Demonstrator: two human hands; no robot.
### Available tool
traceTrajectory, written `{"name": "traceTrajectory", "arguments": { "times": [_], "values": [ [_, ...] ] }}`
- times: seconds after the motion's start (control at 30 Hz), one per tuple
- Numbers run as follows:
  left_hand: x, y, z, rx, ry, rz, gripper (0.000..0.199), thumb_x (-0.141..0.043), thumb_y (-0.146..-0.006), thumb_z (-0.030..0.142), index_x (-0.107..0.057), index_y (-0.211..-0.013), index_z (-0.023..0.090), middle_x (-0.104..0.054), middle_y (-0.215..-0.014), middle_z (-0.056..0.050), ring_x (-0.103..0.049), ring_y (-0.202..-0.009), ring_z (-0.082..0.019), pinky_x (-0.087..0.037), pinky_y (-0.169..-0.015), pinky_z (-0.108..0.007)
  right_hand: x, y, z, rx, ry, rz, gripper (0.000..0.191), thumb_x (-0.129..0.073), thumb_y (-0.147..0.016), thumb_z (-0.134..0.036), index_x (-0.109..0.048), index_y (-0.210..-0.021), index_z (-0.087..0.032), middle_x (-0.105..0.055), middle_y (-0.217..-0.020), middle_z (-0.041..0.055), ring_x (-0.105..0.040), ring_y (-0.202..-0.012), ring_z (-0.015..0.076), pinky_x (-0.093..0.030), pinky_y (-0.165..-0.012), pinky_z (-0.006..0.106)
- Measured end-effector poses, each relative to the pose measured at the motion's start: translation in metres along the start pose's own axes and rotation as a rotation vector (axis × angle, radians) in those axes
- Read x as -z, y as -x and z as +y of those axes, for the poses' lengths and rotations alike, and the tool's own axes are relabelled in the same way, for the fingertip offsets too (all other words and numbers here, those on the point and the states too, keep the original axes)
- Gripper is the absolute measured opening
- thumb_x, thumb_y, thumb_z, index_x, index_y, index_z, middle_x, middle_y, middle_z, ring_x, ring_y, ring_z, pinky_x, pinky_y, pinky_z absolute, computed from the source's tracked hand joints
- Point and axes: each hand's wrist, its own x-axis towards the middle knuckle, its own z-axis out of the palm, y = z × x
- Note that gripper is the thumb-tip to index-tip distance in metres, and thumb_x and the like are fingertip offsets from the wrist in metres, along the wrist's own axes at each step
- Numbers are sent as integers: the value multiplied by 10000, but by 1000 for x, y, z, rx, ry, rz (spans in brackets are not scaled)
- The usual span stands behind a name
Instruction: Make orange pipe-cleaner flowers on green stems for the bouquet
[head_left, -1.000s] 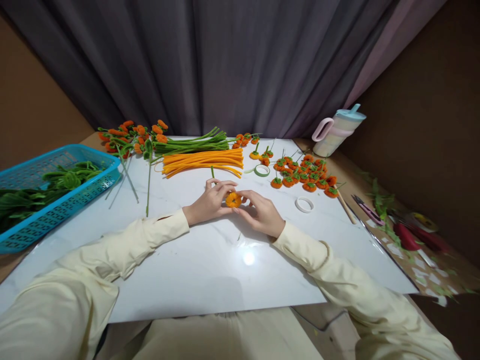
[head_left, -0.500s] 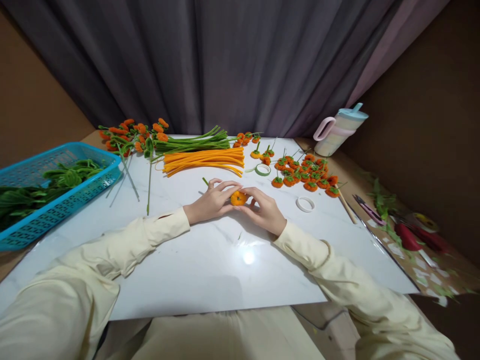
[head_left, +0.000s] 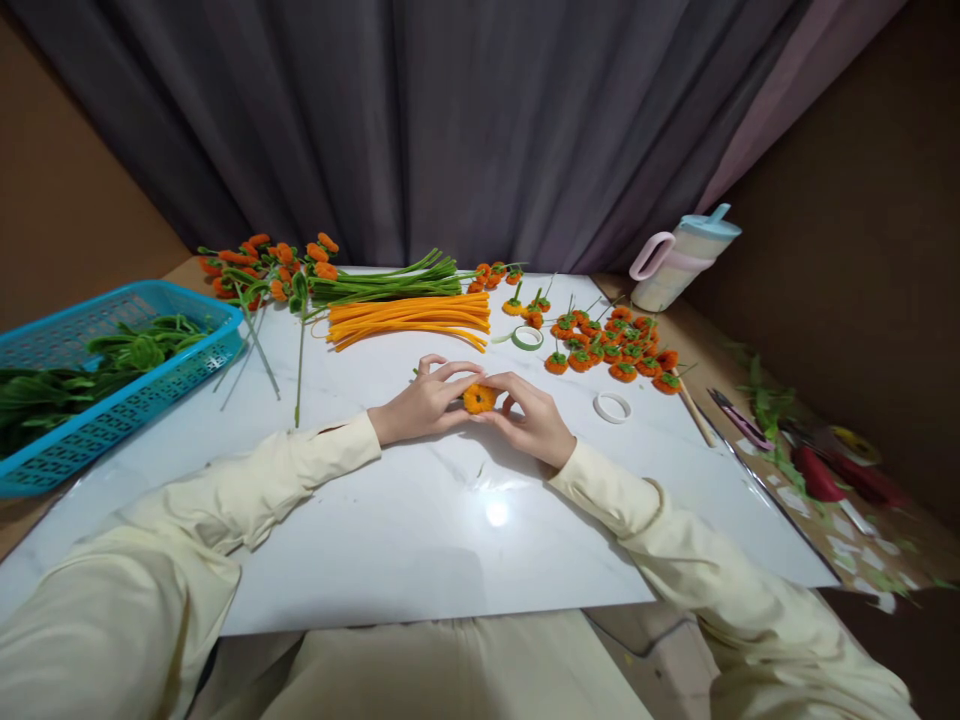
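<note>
Over the middle of the white tabletop, a small orange-yellow pipe-cleaner flower (head_left: 480, 399) is held between both hands, its dark centre facing me. My left hand (head_left: 425, 400) grips it from the left with thumb and fingertips. My right hand (head_left: 534, 417) pinches its right side between thumb and forefinger. A bit of green stem shows behind the left fingers. Just beyond the hands lie a bundle of orange pipe cleaners (head_left: 409, 320) and a bundle of green pipe cleaners (head_left: 390, 285).
Several finished orange flowers (head_left: 622, 345) lie at right, near a white tape roll (head_left: 613, 407) and a green tape roll (head_left: 528, 338). A blue basket (head_left: 135, 400) of leaves stands left. Stemmed flowers (head_left: 262, 265) lie back left, a tumbler (head_left: 686, 258) back right, pliers (head_left: 817, 473) far right.
The flower has turned slightly in my fingers, and less of the green stem shows behind the left hand. Both hands keep nearly the same place.
</note>
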Motion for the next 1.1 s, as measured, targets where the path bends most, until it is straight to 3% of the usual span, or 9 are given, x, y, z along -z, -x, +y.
{"name": "traceTrajectory", "arguments": {
  "times": [0.23,0.47,0.63,0.77,0.9,1.1],
  "values": [
    [3,-1,4,-2,42,-27,239,-452,-899,284,-582,-1065,172,-633,-1146,-132,-538,-1137,-227,-245,-962,-415,-1,2,1,-11,44,7,269,-552,-880,-383,-532,-1071,-195,-632,-920,77,-606,-759,164,-522,-552,260],
    [4,-1,4,-34,27,-17,223,-450,-892,241,-588,-1051,170,-627,-1165,-125,-558,-1110,-211,-242,-964,-409,-3,3,3,9,57,14,239,-548,-884,-379,-530,-1036,-196,-635,-915,73,-603,-727,155,-516,-551,255],
    [2,-2,2,31,14,5,238,-483,-892,331,-599,-1019,166,-638,-1149,-130,-566,-1096,-227,-241,-958,-414,-1,0,-3,-18,84,22,254,-548,-883,-354,-485,-1075,-200,-608,-994,97,-597,-874,191,-535,-610,283],
    [0,-2,1,54,-22,20,244,-490,-889,359,-599,-1004,173,-652,-1128,-124,-560,-1108,-234,-232,-955,-424,0,-3,-8,36,168,-2,201,-557,-876,-314,-488,-1035,-211,-564,-1119,129,-545,-1045,229,-533,-776,364],
    [0,-2,2,58,-61,39,225,-473,-894,354,-602,-955,181,-664,-1110,-114,-570,-1101,-235,-237,-946,-436,-2,-4,-9,84,267,4,169,-549,-882,-291,-494,-1020,-210,-565,-1132,139,-526,-1071,247,-496,-866,421],
    [-1,-4,5,43,-143,87,208,-465,-876,338,-612,-877,190,-699,-1020,-96,-601,-1058,-240,-260,-940,-453,-8,-4,-12,37,352,15,117,-511,-898,-307,-498,-933,-195,-564,-1133,161,-516,-1069,274,-494,-850,455]
  ]
}}
